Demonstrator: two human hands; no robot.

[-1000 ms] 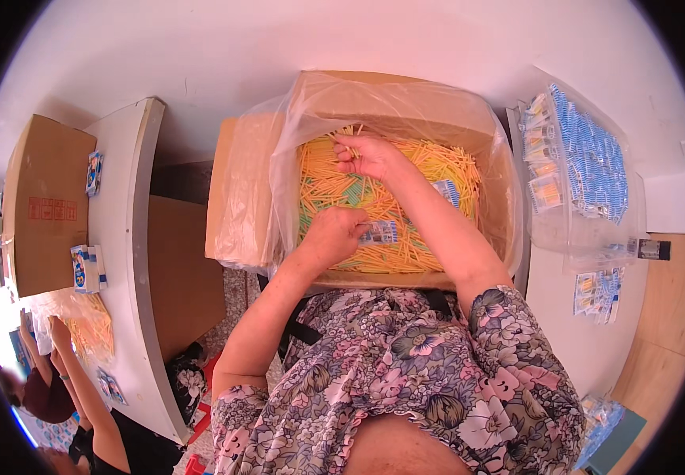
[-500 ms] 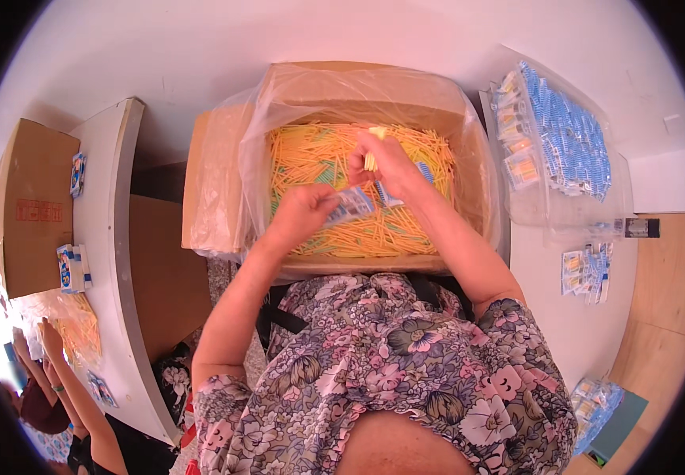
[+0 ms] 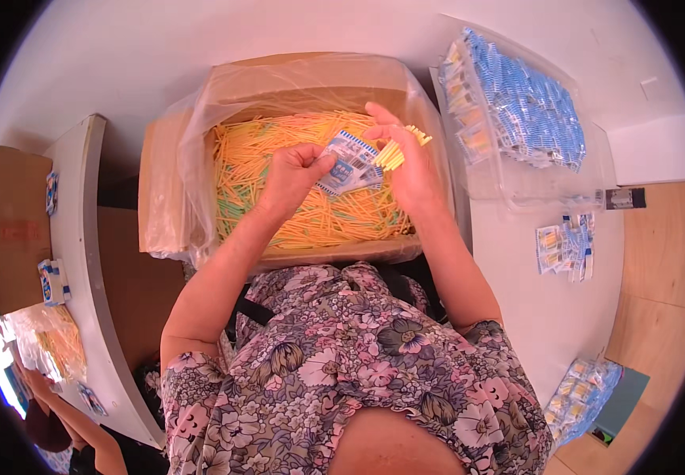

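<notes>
A small clear packet with blue-and-white printing (image 3: 341, 176) hangs over the carton, its left edge pinched between the thumb and fingers of my left hand (image 3: 285, 180). My right hand (image 3: 415, 184) holds a bundle of short pale-yellow sticks (image 3: 390, 156) beside the packet's right side. Its index finger and thumb are partly raised around the bundle. Below both hands, loose orange, yellow and green sticks (image 3: 311, 214) fill a cardboard carton (image 3: 295, 76) lined with a clear plastic bag (image 3: 192, 166).
To the right, a clear plastic bin (image 3: 508, 186) holds many filled blue packets (image 3: 528, 103). More packets (image 3: 564, 249) lie on the white table (image 3: 508, 277). A packet bundle (image 3: 584, 400) sits lower right. At left stand a white ledge (image 3: 93, 237), a carton (image 3: 18, 229) and another person's arms (image 3: 81, 419).
My right hand has shifted right with the yellow sticks, and more of the bundle shows. The packet has turned and now lies up against it. The whole view has shifted a little.
</notes>
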